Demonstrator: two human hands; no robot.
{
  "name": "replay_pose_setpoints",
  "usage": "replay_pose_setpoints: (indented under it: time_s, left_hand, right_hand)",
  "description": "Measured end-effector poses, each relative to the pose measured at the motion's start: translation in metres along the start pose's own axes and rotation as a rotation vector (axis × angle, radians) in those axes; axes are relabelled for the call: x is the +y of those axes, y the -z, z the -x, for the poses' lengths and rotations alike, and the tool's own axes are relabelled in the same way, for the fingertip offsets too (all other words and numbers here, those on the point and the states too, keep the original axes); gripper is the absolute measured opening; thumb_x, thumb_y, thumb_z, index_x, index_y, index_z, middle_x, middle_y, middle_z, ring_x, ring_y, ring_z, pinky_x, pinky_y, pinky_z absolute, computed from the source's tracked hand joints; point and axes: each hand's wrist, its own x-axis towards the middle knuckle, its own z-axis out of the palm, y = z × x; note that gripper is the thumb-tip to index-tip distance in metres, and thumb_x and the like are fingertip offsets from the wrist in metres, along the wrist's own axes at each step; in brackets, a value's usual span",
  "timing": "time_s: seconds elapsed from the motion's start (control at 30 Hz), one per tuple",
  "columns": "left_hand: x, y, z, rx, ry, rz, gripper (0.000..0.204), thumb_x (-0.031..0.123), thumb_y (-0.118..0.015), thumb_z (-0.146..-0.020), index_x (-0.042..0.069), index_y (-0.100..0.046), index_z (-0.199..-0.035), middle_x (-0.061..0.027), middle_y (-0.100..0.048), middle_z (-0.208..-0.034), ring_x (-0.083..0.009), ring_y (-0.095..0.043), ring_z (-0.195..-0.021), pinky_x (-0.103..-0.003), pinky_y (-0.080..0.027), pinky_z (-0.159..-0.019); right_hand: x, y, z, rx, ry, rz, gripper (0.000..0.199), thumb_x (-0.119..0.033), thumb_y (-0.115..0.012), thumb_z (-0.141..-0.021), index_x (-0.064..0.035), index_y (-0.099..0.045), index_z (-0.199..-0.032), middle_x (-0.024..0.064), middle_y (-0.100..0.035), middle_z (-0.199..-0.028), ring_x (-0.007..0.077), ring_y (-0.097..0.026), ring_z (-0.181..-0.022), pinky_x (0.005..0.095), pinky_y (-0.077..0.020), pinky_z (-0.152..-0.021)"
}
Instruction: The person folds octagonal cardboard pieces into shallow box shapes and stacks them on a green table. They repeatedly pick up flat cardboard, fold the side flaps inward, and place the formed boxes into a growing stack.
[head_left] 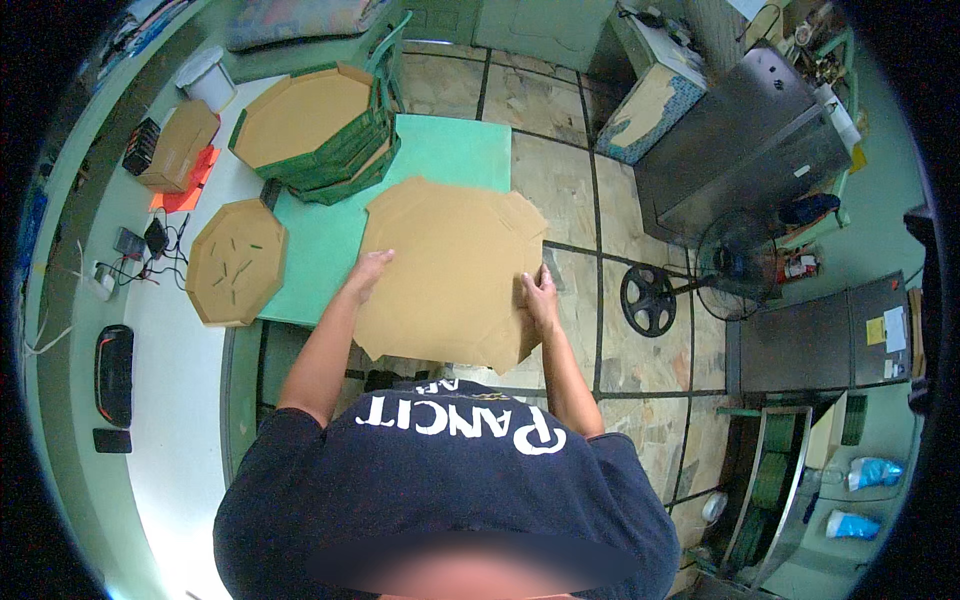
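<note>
A large flat sheet of brown cardboard (450, 270) with cut corners and side flaps is in front of my body, its far part over the green table. My left hand (372, 274) grips its left edge, fingers mostly hidden underneath. At the right edge, my right hand (540, 300) is closed on the same sheet, its thumb on top. Beyond the sheet, to the left, stands a stack of eight-sided cardboard trays (310, 120) with green outer sides. A smaller eight-sided tray (235, 265) holds several small dark green strips.
The green table (455, 150) adjoins a white counter (170, 400) at the left. On the counter are a cardboard box (180, 145), cables and a black speaker-like device (115, 375). A standing fan (735, 265) and a dark refrigerator (740, 140) stand to the right on the tiled floor.
</note>
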Motion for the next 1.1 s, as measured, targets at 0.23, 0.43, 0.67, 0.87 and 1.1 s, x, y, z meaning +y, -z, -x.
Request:
replay_pose_setpoints:
  time_s: [0.23,0.43,0.67,0.87,1.1]
  left_hand:
    - [-0.011,0.012,-0.026,0.538,-0.176,-0.756,0.074,0.046,-0.063,-0.085,-0.001,-0.043,-0.139,-0.0255,-0.044,-0.142,-0.0393,-0.045,-0.129,-0.045,-0.038,-0.107]
    - [-0.038,0.035,-0.032,0.055,0.029,-0.169,0.058,0.032,-0.063,-0.085,-0.002,-0.052,-0.131,-0.0247,-0.057,-0.128,-0.0362,-0.056,-0.117,-0.042,-0.046,-0.097]
    - [0.015,0.015,0.025,0.033,-0.038,-0.213,0.05,0.032,-0.062,-0.088,-0.001,-0.056,-0.126,-0.0196,-0.065,-0.115,-0.0319,-0.064,-0.103,-0.042,-0.051,-0.088]
    - [0.021,0.009,0.04,-0.012,-0.031,0.047,0.052,0.028,-0.058,-0.091,0.001,-0.048,-0.134,-0.016,-0.063,-0.118,-0.0298,-0.063,-0.103,-0.044,-0.051,-0.085]
    - [0.028,0.01,0.037,-0.026,-0.013,0.262,0.053,0.028,-0.056,-0.094,-0.002,-0.043,-0.135,-0.0187,-0.058,-0.125,-0.028,-0.061,-0.106,-0.041,-0.051,-0.087]
  right_hand:
    - [0.045,-0.026,-0.039,0.216,0.258,0.477,0.039,-0.03,-0.068,-0.08,0.0017,-0.056,-0.099,0.0224,-0.06,-0.099,0.0384,-0.058,-0.092,0.0448,-0.0484,-0.081]
    - [0.027,-0.011,-0.02,-0.025,0.041,0.326,0.065,-0.032,-0.067,-0.082,0.0088,-0.049,-0.129,0.0273,-0.045,-0.137,0.0387,-0.041,-0.129,0.0399,-0.0326,-0.11]
    - [0.046,-0.005,-0.035,0.008,0.111,0.213,0.068,-0.025,-0.066,-0.085,0.0089,-0.041,-0.138,0.027,-0.039,-0.145,0.0344,-0.034,-0.138,0.0395,-0.0287,-0.113]
    - [0.046,0.007,-0.029,0.013,0.122,0.25,0.061,-0.023,-0.063,-0.088,0.0046,-0.043,-0.139,0.0246,-0.04,-0.145,0.0313,-0.035,-0.139,0.0367,-0.0278,-0.113]
    - [0.036,0.017,-0.025,0.093,0.19,0.048,0.058,-0.011,-0.057,-0.092,0.0052,-0.036,-0.143,0.0198,-0.04,-0.147,0.0287,-0.037,-0.137,0.0358,-0.0299,-0.112]
